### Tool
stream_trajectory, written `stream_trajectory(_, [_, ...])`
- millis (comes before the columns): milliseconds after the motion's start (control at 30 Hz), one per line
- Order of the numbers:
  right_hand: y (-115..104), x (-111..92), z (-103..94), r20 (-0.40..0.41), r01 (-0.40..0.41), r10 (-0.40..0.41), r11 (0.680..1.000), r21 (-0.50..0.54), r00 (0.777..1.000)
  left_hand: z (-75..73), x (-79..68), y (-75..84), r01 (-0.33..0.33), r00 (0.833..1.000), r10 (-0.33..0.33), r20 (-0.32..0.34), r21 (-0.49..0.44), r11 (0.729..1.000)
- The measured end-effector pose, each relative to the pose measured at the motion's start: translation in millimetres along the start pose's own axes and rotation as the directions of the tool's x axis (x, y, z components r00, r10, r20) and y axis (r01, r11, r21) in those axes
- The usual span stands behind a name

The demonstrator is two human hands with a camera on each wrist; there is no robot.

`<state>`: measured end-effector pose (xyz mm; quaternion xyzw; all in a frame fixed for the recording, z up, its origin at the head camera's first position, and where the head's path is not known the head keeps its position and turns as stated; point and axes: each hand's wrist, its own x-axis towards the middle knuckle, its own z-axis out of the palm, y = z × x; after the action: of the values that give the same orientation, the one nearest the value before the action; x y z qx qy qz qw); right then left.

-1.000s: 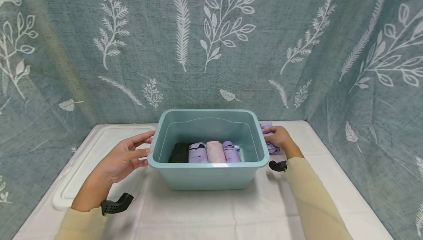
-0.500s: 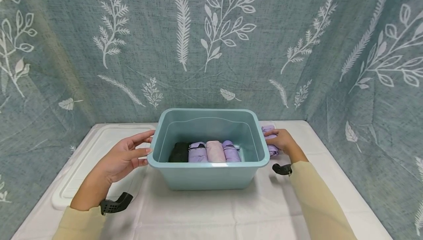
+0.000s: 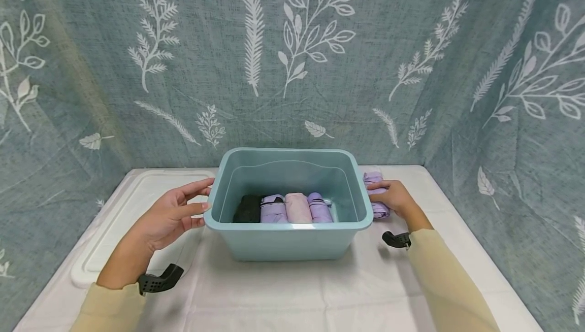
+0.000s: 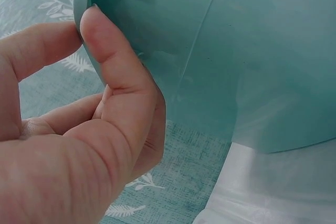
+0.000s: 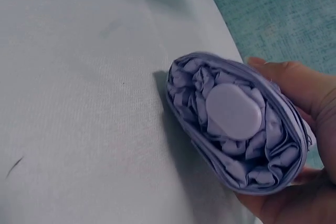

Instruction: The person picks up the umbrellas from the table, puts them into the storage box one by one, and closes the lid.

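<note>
My left hand (image 3: 175, 212) pinches the left rim of a light blue plastic tub (image 3: 288, 244), its thumb and fingertips at the edge, as the left wrist view shows close up. Beyond the tub's right side, my right hand (image 3: 395, 197) holds a folded purple umbrella (image 5: 233, 111) between thumb and fingers. Its oval handle end faces the right wrist camera, ringed by bunched fabric, close over the white cloth. Inside the tub several folded umbrellas lie side by side: a black one (image 3: 248, 209), purple ones (image 3: 274, 209) and a pink one (image 3: 298, 208).
A white lid (image 3: 123, 225) lies flat at the left, partly behind the left arm. White cloth (image 3: 274, 296) covers the table. A grey-green curtain (image 3: 205, 58) with white leaf prints encloses the back and sides.
My right hand has shifted a little right and toward me, with the purple umbrella moving along. The left hand stays at the tub's rim.
</note>
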<state>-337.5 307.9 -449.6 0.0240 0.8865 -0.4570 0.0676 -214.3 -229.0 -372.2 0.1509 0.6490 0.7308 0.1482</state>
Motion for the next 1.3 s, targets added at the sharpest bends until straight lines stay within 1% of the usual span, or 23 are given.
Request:
stream_trajectory(167, [2,-4,-2.6,0.007,-0.023,0.023,0.998,0.064,1.000,-1.2,1.0,-0.3,-0.005,1.000,0.005,0.001,-0.004,1.000])
stream_trajectory(333, [0,-11,-5.4,0.026,-0.023,0.020,0.991,0.131,0.999,-1.5,1.5,-0.7,-0.002,1.000,0.002,0.000,-0.007,1.000])
stream_trajectory(567, [-6,-24,-7.2,0.078,0.008,-0.028,0.967,0.254,0.997,-0.5,1.7,0.2,0.005,1.000,-0.005,-0.012,-0.004,1.000])
stream_trajectory(667, [-9,-30,-7.7,0.099,0.007,-0.038,0.956,0.294,0.994,-0.5,1.4,0.1,0.007,1.000,-0.007,-0.012,-0.003,1.000])
stream_trajectory(800, [-14,-39,-9.4,0.119,0.010,-0.049,0.951,0.310,0.992,-0.9,0.7,-0.4,0.011,1.000,-0.011,-0.010,0.000,1.000])
stream_trajectory(1100, [-23,-56,-18.9,0.143,0.047,-0.100,0.942,0.333,0.985,-1.2,2.0,1.0,-0.002,1.000,0.002,0.003,0.005,1.000])
stream_trajectory(1300, [-26,-66,-27.4,0.172,0.034,-0.106,0.927,0.375,0.979,-1.4,2.2,-0.8,0.003,1.000,-0.003,-0.004,0.001,1.000])
